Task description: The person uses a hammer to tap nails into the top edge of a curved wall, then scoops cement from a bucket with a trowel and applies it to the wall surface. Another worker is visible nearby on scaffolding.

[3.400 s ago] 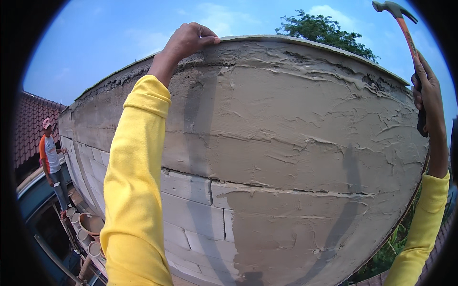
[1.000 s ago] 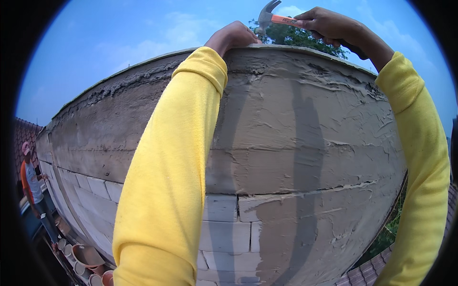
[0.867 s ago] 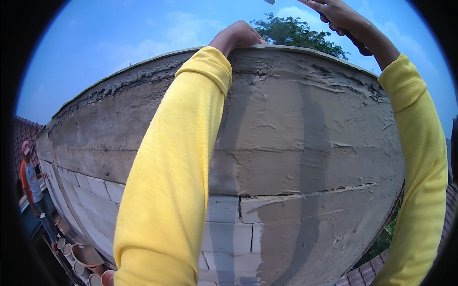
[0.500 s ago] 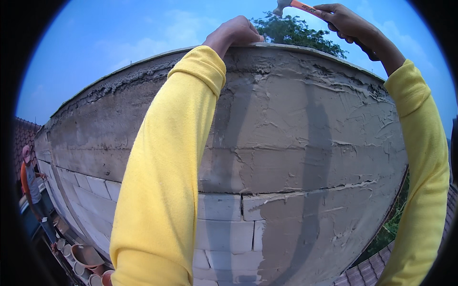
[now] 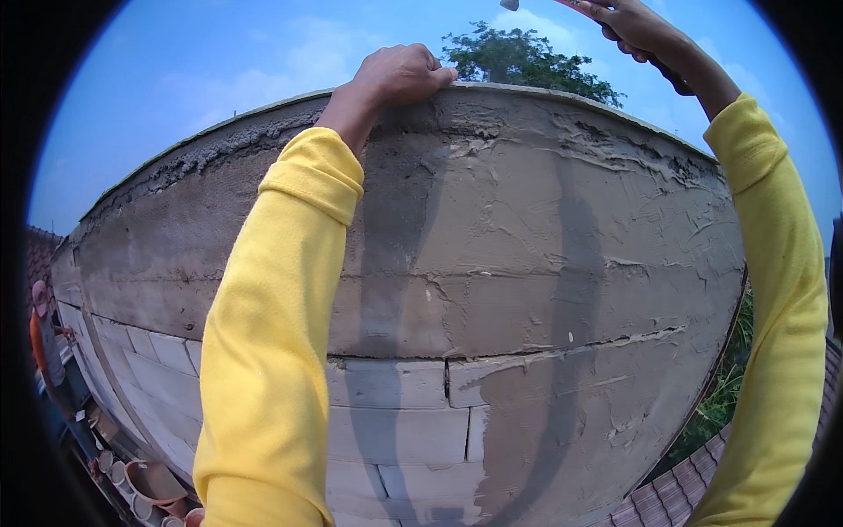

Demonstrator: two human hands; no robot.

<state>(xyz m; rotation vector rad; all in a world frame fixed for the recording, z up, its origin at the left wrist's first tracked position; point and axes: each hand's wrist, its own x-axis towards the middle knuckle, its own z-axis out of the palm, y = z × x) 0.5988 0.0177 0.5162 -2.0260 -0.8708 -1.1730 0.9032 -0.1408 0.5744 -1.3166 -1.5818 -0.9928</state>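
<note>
My left hand point(image 5: 399, 75) is closed at the top edge of the wall point(image 5: 518, 220), knuckles up, with thumb and fingertips pressed together. Whatever it pinches, if anything, is too hidden to name. Raised above the wall at the upper right, my right hand point(image 5: 645, 31) grips a hammer point(image 5: 509, 4) by its handle. The hammer's metal head is partly cut off by the upper rim of the picture, and a dark handle end shows below the hand. Grey mortar coats the upper and right parts of the wall; pale blocks show lower down.
A person point(image 5: 51, 342) in an orange-sleeved top and cap stands at the wall's far left end. Several buckets and a larger tub point(image 5: 156, 483) sit at the lower left. Roof tiles point(image 5: 676, 496) lie at the lower right. A tree point(image 5: 527, 66) rises behind the wall.
My left hand has shifted left along the wall's top edge. The hammer in my right hand has risen, its head now mostly beyond the upper rim. The view has shifted slightly.
</note>
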